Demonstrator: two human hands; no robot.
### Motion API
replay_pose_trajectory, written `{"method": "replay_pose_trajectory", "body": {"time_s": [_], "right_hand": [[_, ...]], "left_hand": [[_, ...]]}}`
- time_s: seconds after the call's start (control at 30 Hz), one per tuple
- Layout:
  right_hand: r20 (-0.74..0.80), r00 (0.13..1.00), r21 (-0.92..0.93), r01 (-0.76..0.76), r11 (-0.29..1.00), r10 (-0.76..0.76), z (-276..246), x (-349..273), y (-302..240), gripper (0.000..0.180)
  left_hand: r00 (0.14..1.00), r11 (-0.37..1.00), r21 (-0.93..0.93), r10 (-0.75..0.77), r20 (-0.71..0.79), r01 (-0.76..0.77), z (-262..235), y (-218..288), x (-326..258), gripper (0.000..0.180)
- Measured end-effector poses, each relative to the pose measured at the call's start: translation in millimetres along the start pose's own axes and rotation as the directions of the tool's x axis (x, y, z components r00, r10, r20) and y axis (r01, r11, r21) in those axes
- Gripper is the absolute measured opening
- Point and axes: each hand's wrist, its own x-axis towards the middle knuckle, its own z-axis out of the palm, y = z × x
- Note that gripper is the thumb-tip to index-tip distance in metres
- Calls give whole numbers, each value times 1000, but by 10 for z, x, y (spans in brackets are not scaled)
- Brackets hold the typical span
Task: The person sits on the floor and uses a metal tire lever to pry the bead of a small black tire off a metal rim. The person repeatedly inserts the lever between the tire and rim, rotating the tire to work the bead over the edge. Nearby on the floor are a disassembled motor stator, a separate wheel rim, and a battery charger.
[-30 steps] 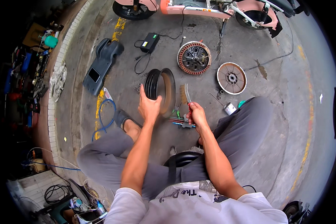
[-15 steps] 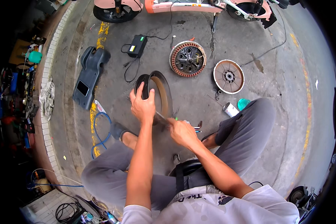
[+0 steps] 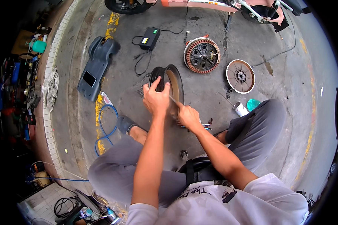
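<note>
Lying at the far left of the concrete floor (image 3: 214, 112), beside the brick curb, are a dark plastic scooter panel (image 3: 97, 65) and a loop of blue hose (image 3: 107, 125). Toward the middle, the left hand (image 3: 156, 99) has its fingers curled over the top of an upright black wheel rim (image 3: 169, 84), steadying it on edge. Just right of it, the right hand (image 3: 189, 117) is closed around a thin metal tool (image 3: 173, 100) whose tip meets the rim's inner face. Working well here likely means keeping the rim braced upright and the tool pressure short and controlled so it does not slip toward the left fingers. Further right lie a copper-wound motor stator (image 3: 201, 55), a round hub cover (image 3: 240, 76) and a small spray can (image 3: 240, 109). The tool's tip and the small parts under the right hand are too tiny to make out.
</note>
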Motion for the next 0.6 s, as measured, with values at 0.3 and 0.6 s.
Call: {"method": "replay_pose_trajectory", "body": {"time_s": [0.3, 0.6], "right_hand": [[31, 999, -136, -3, 991, 7, -9, -327, 53, 54], [112, 994, -227, 39, 973, -14, -202, -708, -137, 56]], "left_hand": [[994, 994, -18, -111, -22, 111, -67, -47, 19, 45], [1000, 997, 71, 20, -18, -19, -32, -69, 53, 48]]}}
